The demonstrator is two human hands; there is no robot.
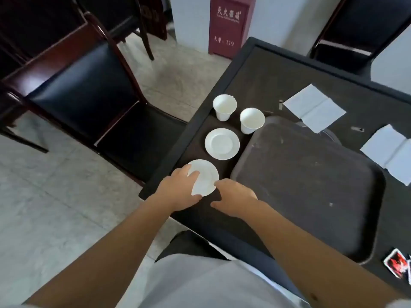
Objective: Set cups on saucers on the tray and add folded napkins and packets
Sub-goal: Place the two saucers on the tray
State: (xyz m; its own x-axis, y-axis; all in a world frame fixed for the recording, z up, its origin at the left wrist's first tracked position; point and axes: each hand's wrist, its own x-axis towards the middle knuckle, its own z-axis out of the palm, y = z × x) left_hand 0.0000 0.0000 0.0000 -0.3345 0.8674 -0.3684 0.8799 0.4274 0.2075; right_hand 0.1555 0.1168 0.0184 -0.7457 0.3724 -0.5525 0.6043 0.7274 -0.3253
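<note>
A dark brown tray lies bare on the black table. Left of it stand two white cups, a white saucer and a nearer white saucer. My left hand lies over the near saucer's left side, fingers on top and thumb at its near rim. My right hand touches the same saucer's right rim with a fingertip. Two unfolded white napkins lie beyond the tray. Red packets sit at the right edge.
A dark padded chair stands left of the table, with more chairs behind. A red cabinet stands against the far wall. The table edge runs just left of the saucers.
</note>
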